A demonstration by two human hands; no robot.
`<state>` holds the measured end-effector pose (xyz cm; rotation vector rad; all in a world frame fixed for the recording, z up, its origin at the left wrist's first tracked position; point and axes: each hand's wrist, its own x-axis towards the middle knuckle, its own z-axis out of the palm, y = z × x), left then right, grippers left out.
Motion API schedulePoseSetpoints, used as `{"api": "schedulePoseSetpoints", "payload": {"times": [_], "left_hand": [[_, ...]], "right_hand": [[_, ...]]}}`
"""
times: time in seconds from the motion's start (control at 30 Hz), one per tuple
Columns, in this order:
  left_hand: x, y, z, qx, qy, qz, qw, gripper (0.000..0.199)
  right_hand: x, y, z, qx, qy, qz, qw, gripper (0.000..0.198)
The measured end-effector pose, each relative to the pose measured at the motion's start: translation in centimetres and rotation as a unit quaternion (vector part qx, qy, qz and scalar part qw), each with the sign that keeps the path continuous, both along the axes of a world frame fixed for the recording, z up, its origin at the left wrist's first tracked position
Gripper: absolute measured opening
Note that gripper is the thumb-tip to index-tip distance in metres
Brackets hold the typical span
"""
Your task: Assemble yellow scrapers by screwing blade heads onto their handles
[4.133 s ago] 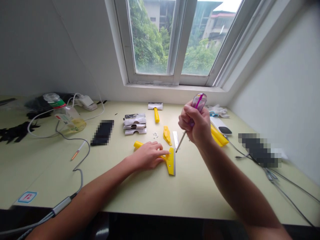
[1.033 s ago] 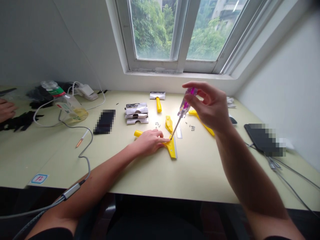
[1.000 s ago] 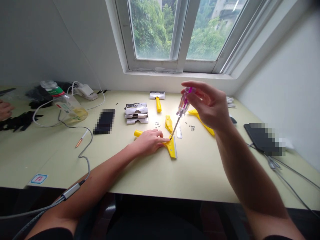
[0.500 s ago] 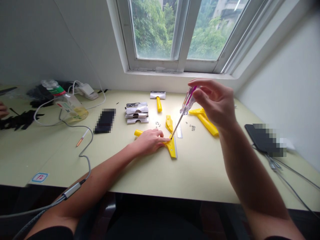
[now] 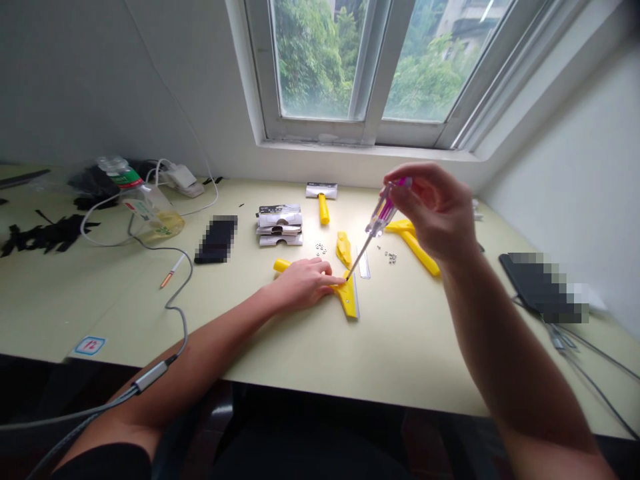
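My left grip (image 5: 305,281) wraps the yellow scraper (image 5: 346,301), twelve o'clock on the worktop (image 5: 400,347); my right grip (image 5: 436,208) pinches the screwdriver (image 5: 379,219), tip on the scraper. Blade (image 5: 357,298) seated; with nuts (image 5: 321,249) at eleven and screws (image 5: 393,258) at two unused, I seem partway.

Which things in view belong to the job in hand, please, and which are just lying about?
Part of the job: screwdriver in the right hand, scraper in the left hand; probably also the loose yellow piece, thin strip and small metal parts.

Seemingly just lying about: bottle, charger, black scraps.
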<state>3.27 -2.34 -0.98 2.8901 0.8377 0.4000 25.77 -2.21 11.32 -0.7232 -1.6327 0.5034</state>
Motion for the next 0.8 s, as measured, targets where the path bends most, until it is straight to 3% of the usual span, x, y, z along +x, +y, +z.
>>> {"api": "schedulePoseSetpoints", "payload": {"times": [0.1,0.27,0.43,0.6,0.8], "left_hand": [[0.0,0.1,-0.2,0.001,-0.006,0.000,1.000,0.029],[-0.1,0.1,-0.2,-0.001,-0.007,-0.003,1.000,0.029],[-0.1,0.0,0.0,-0.005,-0.009,-0.002,1.000,0.029],[0.0,-0.1,0.0,-0.003,-0.005,0.002,1.000,0.029],[0.0,0.0,-0.1,0.000,-0.004,0.000,1.000,0.029]], "right_hand": [[0.6,0.4,-0.2,-0.029,0.015,0.063,0.997,0.023],[0.7,0.4,0.0,0.017,-0.008,-0.008,1.000,0.016],[0.2,-0.3,0.1,-0.003,-0.021,0.018,1.000,0.023],[-0.1,-0.6,0.3,0.012,-0.057,-0.018,0.998,0.022],[-0.6,-0.7,0.3,-0.016,-0.036,0.036,0.999,0.025]]}}
